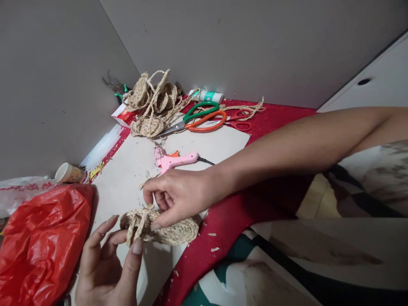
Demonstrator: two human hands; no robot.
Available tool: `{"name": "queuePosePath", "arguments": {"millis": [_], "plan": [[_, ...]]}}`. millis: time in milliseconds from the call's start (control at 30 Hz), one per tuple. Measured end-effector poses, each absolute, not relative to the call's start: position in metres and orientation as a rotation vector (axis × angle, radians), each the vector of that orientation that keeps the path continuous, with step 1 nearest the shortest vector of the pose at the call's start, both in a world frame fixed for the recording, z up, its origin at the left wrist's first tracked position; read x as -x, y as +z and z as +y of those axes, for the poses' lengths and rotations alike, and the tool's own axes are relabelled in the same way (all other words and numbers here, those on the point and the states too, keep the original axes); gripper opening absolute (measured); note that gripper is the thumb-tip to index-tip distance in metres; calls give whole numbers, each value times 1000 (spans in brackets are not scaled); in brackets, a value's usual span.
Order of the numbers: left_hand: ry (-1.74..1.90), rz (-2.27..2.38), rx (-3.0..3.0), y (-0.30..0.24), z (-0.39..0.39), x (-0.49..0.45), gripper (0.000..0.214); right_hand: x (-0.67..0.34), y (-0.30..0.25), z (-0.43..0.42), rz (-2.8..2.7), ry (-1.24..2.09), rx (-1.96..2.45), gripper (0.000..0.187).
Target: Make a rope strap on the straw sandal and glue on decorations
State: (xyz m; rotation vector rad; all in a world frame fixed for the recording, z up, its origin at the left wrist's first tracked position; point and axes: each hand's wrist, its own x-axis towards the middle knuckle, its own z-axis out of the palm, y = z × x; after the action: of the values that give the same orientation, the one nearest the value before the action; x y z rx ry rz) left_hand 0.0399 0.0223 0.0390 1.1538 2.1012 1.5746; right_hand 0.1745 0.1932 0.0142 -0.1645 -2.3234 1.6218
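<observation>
Straw weave, its looped end pinched by fingers of the left hand, runs lengthwise rightward beneath the right hand, whose thumb touches it, grip unclear.

From the woven piece, pale board is leaving you a passage toward 11 o'clock; the pink glue gun is blocking 12-to-1, the red bag 9.

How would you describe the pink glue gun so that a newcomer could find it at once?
Start from the pale sheet lying on the red cloth. Between the right hand and the scissors with green and orange handles lies the glue gun. Unlike its neighbours, it is pink, with a black cord.
</observation>
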Motion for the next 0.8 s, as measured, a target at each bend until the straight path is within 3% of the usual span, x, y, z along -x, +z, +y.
{"name": "queuePosePath", "arguments": {"millis": [300,633,800], "plan": [[1706,2067,-1020,37,22,-38,36,-180,10,187,-2471,838,46,25],[1579,2066,-1098,33,16,-29,32,-181,17,191,-2446,1220,-71,22],[1668,2080,-1216,27,21,-37,35,-181,18,187,-2624,945,113,25]]}}
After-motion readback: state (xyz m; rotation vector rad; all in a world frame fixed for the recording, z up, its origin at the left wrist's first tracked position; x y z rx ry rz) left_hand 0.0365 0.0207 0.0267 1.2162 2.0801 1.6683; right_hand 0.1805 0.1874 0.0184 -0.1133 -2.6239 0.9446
